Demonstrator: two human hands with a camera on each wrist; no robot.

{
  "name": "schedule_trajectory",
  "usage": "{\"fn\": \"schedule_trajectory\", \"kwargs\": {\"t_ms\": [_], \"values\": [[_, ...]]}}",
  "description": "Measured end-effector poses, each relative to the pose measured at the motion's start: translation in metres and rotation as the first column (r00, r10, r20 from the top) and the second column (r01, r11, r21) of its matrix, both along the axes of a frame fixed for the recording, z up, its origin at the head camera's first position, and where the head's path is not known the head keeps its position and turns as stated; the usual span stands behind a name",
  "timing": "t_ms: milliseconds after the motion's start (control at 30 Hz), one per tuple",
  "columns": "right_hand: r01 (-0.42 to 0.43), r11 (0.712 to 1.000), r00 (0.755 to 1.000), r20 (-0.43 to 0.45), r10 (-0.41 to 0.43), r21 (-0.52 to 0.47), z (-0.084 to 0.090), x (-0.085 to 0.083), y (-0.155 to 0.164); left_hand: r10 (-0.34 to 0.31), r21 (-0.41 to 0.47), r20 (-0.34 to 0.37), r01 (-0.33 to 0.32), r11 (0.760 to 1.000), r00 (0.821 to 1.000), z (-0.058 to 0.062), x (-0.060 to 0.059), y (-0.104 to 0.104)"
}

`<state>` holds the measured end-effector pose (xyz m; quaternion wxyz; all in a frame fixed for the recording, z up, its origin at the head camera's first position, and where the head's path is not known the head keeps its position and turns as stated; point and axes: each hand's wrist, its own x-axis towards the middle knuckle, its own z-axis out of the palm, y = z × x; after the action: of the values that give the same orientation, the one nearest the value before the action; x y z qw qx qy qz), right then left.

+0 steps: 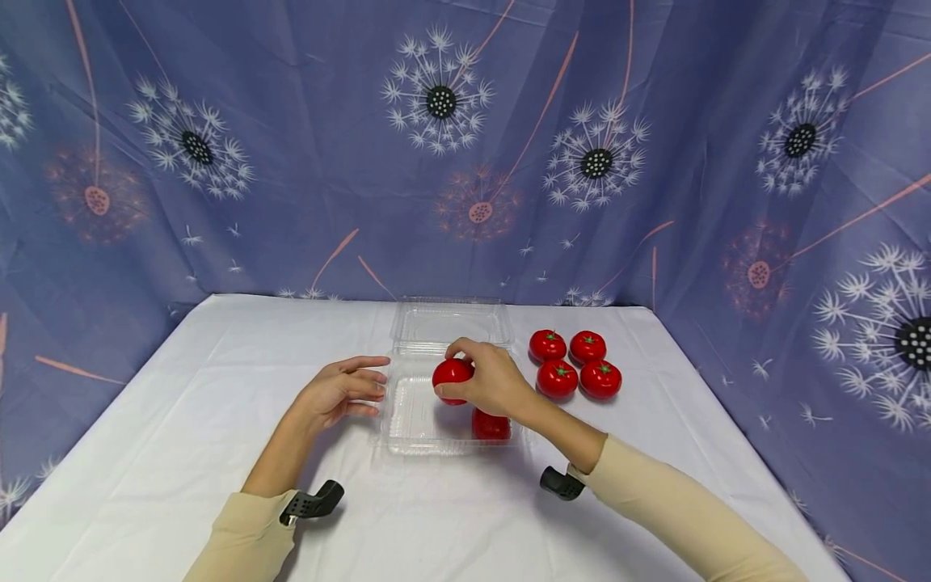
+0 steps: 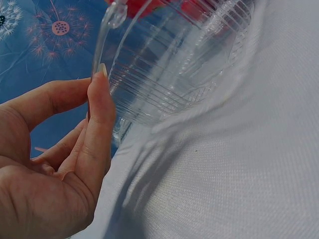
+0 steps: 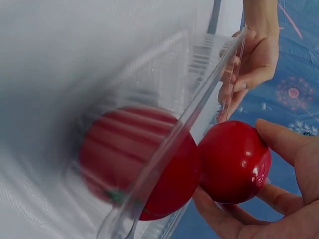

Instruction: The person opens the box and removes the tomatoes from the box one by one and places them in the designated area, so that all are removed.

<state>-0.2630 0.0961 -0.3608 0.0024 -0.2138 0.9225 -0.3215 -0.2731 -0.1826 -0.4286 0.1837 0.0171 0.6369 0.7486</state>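
Observation:
A clear plastic clamshell box [image 1: 418,420] lies open mid-table, lid [image 1: 451,322] folded back. One red tomato [image 1: 491,426] lies in its near right corner, seen through the wall as the tomato in the box [image 3: 142,159]. My right hand [image 1: 489,380] holds a second tomato [image 1: 452,377] over the box, fingers curled round it; this held tomato [image 3: 233,162] also shows in the right wrist view. My left hand [image 1: 342,393] rests with straight fingers [image 2: 99,112] against the box's left rim [image 2: 115,17].
Several more red tomatoes [image 1: 575,365] sit in a cluster right of the box on the white tablecloth [image 1: 182,420]. A blue dandelion-print curtain [image 1: 465,145] closes in the back and both sides.

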Motion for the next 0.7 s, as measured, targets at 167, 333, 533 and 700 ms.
{"fn": "schedule_trajectory", "kwargs": {"t_ms": [167,333,533,700], "values": [[0.015,1.0,1.0,-0.011,-0.015,-0.01,-0.001,-0.001,0.005,-0.001,0.012,-0.003,0.001,1.0,1.0,-0.001,0.0,0.0],[0.026,0.999,1.0,-0.009,-0.026,-0.021,-0.004,-0.003,0.009,-0.001,0.015,-0.006,0.001,1.0,1.0,-0.002,0.0,0.0],[0.046,0.999,0.999,0.001,-0.046,-0.027,-0.002,-0.003,0.015,0.003,0.009,-0.001,-0.003,1.0,1.0,-0.001,0.0,0.0],[0.093,0.995,0.995,0.03,-0.093,-0.019,0.002,-0.001,0.019,0.003,0.014,-0.003,-0.003,1.0,1.0,-0.001,0.0,0.0]]}}
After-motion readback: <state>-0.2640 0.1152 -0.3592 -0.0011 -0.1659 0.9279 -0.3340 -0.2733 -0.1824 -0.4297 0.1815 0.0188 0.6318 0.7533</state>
